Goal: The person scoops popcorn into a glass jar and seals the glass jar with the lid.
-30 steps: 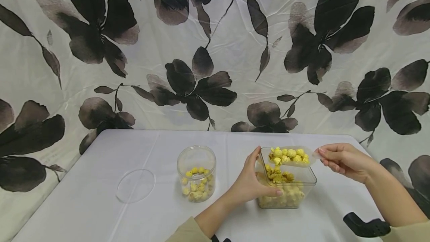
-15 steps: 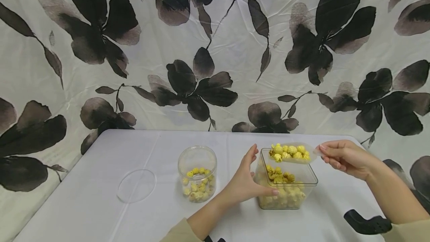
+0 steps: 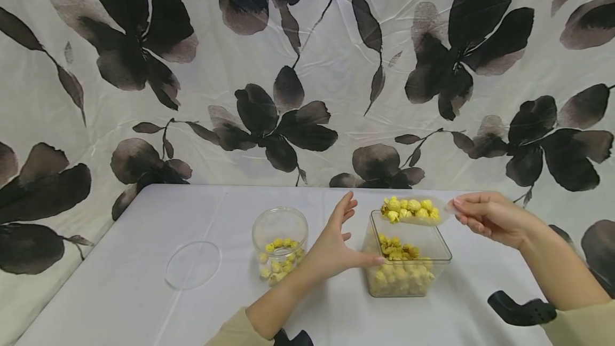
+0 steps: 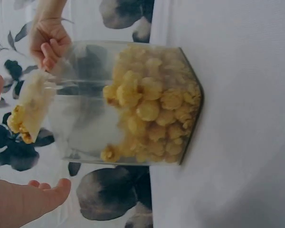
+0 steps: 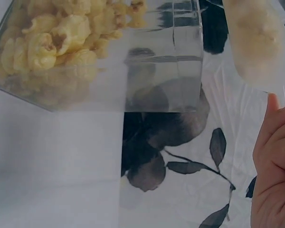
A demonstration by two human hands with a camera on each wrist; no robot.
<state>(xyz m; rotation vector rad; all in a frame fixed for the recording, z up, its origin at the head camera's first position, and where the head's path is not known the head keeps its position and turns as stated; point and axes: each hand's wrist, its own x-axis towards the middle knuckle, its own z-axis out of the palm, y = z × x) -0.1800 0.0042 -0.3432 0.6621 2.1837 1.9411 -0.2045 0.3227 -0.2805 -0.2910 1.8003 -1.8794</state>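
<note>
My right hand [image 3: 497, 219] pinches the handle end of a translucent scoop [image 3: 438, 221], which carries yellow popcorn [image 3: 408, 209]. The scoop is just above the far rim of a clear rectangular container [image 3: 420, 261] partly filled with popcorn. My left hand [image 3: 331, 250] is off to the container's left, fingers spread and holding nothing. Its thumb tip lies near the container's front left corner; whether it touches is unclear in the head view. In the left wrist view, the thumb and fingers [image 4: 28, 197] show apart from the container wall [image 4: 80, 128].
A clear round jar [image 3: 256, 236] with some popcorn in it stands left of my left hand, partly behind the forearm. Further left, a clear round disc [image 3: 194, 265], like a lid, lies on the white table [image 3: 120, 303]. A floral cloth [image 3: 317, 79] hangs behind.
My left hand has let go of the container and moved left toward the jar. The right hand has raised the loaded scoop slightly, up out of the container.
</note>
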